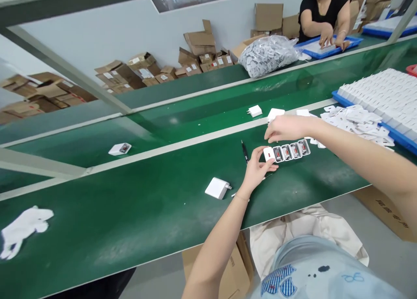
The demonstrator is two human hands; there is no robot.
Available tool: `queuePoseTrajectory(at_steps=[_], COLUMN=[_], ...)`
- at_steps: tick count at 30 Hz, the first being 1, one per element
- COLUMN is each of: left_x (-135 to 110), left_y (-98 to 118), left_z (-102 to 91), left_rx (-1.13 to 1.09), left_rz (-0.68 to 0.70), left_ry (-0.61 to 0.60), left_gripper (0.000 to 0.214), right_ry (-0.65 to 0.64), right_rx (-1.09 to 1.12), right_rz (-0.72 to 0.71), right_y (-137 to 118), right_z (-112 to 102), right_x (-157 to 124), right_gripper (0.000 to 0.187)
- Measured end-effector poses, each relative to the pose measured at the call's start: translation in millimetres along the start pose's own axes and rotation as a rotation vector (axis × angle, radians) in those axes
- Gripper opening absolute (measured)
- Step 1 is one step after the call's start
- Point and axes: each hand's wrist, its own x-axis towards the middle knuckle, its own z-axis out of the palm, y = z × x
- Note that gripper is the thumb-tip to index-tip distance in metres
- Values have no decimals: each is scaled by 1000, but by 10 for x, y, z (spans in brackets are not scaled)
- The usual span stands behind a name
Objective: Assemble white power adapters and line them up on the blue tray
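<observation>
A row of open white charger housings [290,150] with dark and red parts inside lies on the green bench. At its left end is a white charger [268,154] with its face covered. The thumb and fingers of my left hand [256,171] grip that charger from both sides. Just behind the row, my right hand [282,127] hovers with its fingers bent together and pointing down; whatever they pinch is hidden. Another white charger [275,113] shows beyond the right hand. A black pen [244,152] lies beside my left hand, and a white plug charger [217,188] rests to its left.
A pile of white flat pieces [356,123] and a blue tray [402,137] of white parts lie at right. Single chargers [254,111] sit on the green belt [182,125]. A white glove [28,229] lies far left. Across the belt, a person works over a blue tray [314,51] beside a full plastic bag [270,56].
</observation>
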Motion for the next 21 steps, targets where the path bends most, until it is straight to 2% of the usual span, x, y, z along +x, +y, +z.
queuePoseTrajectory(at_steps=[1,3,4,6,9,12,14,17,19,21], left_x=[5,4,-4,-30,-32,172,492,1199,1714,2177], left_y=[20,65,91,153,306,562,746,897,873,769], left_z=[0,11,19,27,-24,-175,-296,-413,-412,-349], left_rx=[9,30,46,92,208,378,511,711,821,904], left_rz=[-7,-22,-30,-43,-40,29,106,206,242,264], left_ry=[-9,-17,-17,-5,70,212,280,275,205,112], left_gripper=[68,69,68,64,54,43,33,19,16,25], right_ry=[142,337,343,248,203,241,261,326,395,472], right_rx=[35,49,2,-60,-74,-46,-12,79,163,259], right_rz=[3,145,246,358,364,332,310,312,345,383], right_y=[132,451,620,925,1204,1275,1262,1166,1035,853], right_z=[11,94,170,379,721,907,923,919,998,1184], right_x=[-210,-623,-800,-1056,-1191,-1179,-1190,-1319,-1486,-1690], right_gripper=[26,38,40,38,44,42,44,49,51,52])
